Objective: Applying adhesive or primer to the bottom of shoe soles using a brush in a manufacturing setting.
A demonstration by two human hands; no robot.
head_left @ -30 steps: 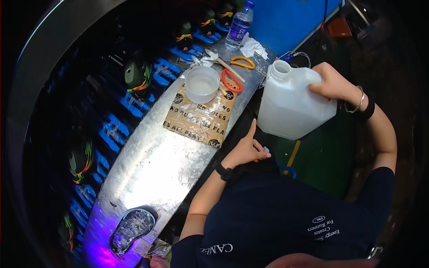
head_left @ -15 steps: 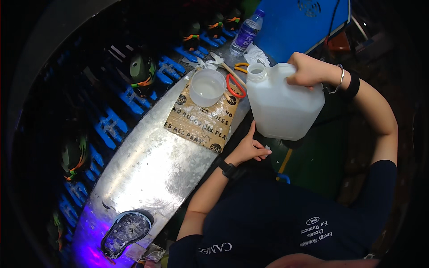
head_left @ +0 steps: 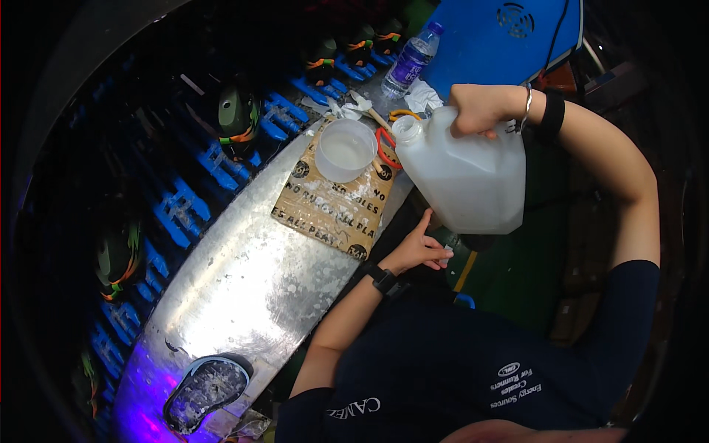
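My right hand (head_left: 480, 111) is wrapped round the top handle of a translucent white plastic jug (head_left: 473, 177). The jug is uncapped and tilted, its mouth leaning left toward a clear plastic tub (head_left: 346, 151). Cloudy liquid shows through the jug's wall. My left hand (head_left: 419, 249) is below the jug, index finger stretched up to its lower edge. The other fingers close on a small whitish thing (head_left: 445, 258), mostly hidden. The tub holds some pale liquid and stands on a printed cardboard piece (head_left: 317, 210).
Red-handled scissors (head_left: 386, 148), a wooden-handled brush (head_left: 373, 111), crumpled tissue (head_left: 424, 96) and a water bottle (head_left: 411, 60) crowd the metal table's (head_left: 236, 288) far end. A blue machine housing (head_left: 495, 44) stands beyond. Blue holders (head_left: 177, 214) line the left; a shoe-sole-shaped piece (head_left: 207, 391) lies near.
The jug has tipped further left and its mouth has come nearer the tub. My right hand has moved left with it; my left hand has shifted slightly right and down.
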